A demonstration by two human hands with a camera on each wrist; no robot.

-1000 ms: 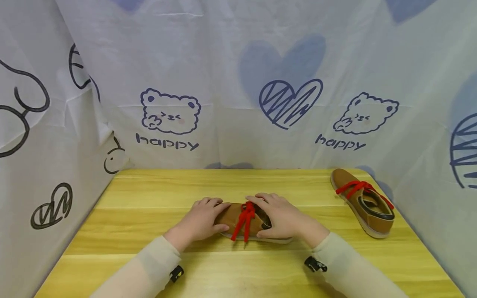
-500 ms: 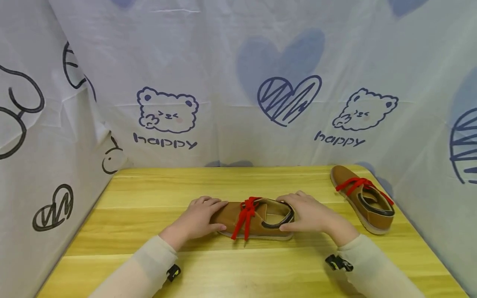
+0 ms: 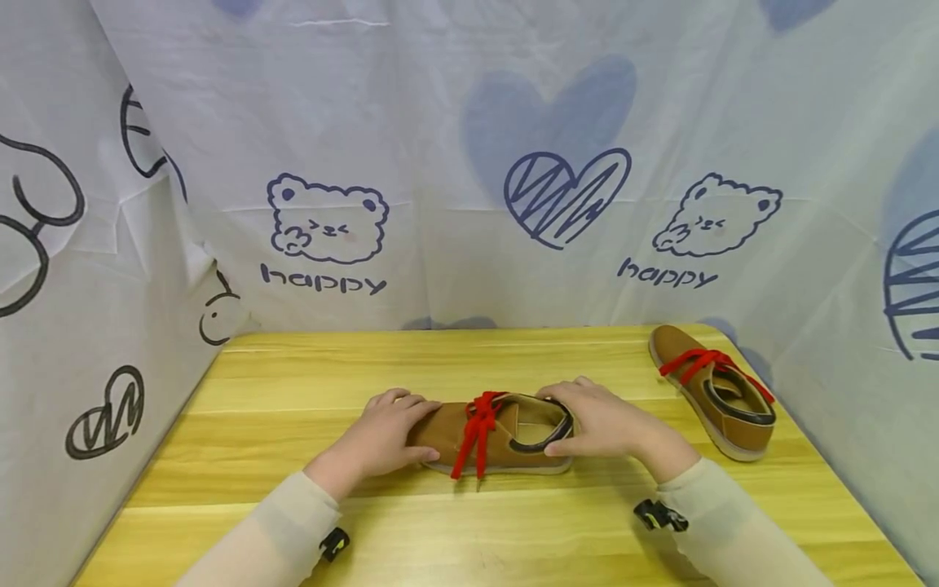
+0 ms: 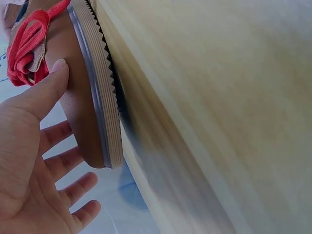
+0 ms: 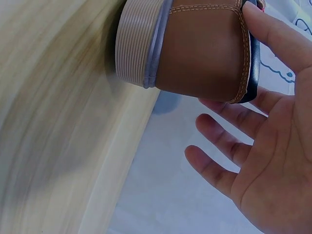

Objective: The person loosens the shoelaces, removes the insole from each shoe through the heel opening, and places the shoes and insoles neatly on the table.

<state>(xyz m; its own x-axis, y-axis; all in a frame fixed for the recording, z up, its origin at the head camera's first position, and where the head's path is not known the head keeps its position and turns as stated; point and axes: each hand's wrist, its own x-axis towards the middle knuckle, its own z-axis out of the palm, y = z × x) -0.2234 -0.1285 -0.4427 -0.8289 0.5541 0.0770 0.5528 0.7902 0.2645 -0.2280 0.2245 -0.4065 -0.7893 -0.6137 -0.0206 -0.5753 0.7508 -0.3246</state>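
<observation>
A brown leather shoe [image 3: 500, 440] with red laces tied in a bow lies sole down on the table in the head view, toe to the left, its opening showing. My left hand [image 3: 377, 436] grips the toe, thumb on the near side and fingers over the far side; the left wrist view shows the thumb on the brown upper [image 4: 80, 105]. At the other end my right hand [image 3: 605, 420] holds the heel [image 5: 204, 53] by the collar between thumb and fingers. In the right wrist view the last fingers spread behind the heel, free of it.
A matching brown shoe [image 3: 726, 408] with red laces stands at the table's back right, toe pointing away. Printed white cloth [image 3: 455, 163] hangs behind and at both sides of the wooden table [image 3: 308, 367].
My right hand has slid right from over the shoe's opening to its heel, uncovering the opening. Since half a second ago, the shoe and both hands have shifted slightly left.
</observation>
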